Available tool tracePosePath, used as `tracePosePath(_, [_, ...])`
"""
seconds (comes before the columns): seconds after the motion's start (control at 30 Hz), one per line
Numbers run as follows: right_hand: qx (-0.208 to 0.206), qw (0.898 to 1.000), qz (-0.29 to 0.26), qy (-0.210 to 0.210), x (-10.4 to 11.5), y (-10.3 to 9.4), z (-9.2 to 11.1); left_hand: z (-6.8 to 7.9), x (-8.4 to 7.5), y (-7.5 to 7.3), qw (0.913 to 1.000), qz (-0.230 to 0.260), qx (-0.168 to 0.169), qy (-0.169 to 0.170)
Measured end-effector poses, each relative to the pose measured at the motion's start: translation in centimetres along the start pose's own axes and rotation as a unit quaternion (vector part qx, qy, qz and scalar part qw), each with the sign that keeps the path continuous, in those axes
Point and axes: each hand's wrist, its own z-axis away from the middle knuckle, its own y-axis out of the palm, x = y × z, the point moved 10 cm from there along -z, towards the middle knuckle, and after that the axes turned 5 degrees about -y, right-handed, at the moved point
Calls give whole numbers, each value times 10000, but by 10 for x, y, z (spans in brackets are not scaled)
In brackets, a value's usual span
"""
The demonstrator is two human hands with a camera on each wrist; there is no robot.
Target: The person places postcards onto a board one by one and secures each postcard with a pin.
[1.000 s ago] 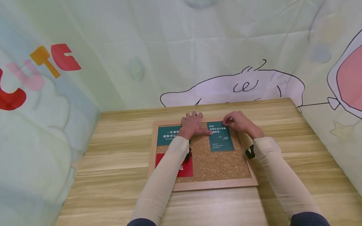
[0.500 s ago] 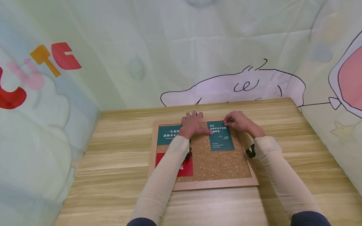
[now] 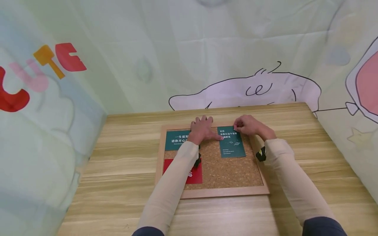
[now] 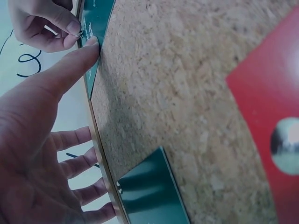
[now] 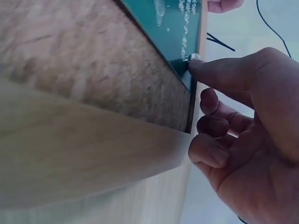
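A wood-framed corkboard [image 3: 233,172] lies on the table with a tall green card [image 3: 233,149] at its upper right. My right hand [image 3: 250,126] pinches a small silver thumbtack [image 4: 79,34] at that card's top right corner, its other fingers curled in. With the thumb, my left hand [image 3: 202,131] presses the card's left edge, while its spread fingers reach over the board's top frame. Left of it sits a wide green card [image 3: 175,141], partly covered by that hand. Below, my left forearm partly covers a red card [image 3: 195,177], which has a round silver tack head [image 4: 286,145] on it.
The wooden table [image 3: 124,157] extends around the board on all sides. Behind it hangs a printed cloth backdrop [image 3: 177,59] with cartoon drawings, and the cloth also runs along the left and right sides. A dark wrist camera [image 3: 261,154] sits by the right cuff.
Both hands keep the same hold on the card and the tack. The head view shifts very slightly; nothing else has visibly moved.
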Motion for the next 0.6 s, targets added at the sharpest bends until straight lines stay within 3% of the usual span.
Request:
tracePosePath(0.33, [237,9968,-419,635,-6,2,-1,0,-1,0,10000,47,-31,5])
tracePosePath(0.6, [266,9857,-836,1437,-14,1,-2,-1,0,1,10000,20,-16,-31])
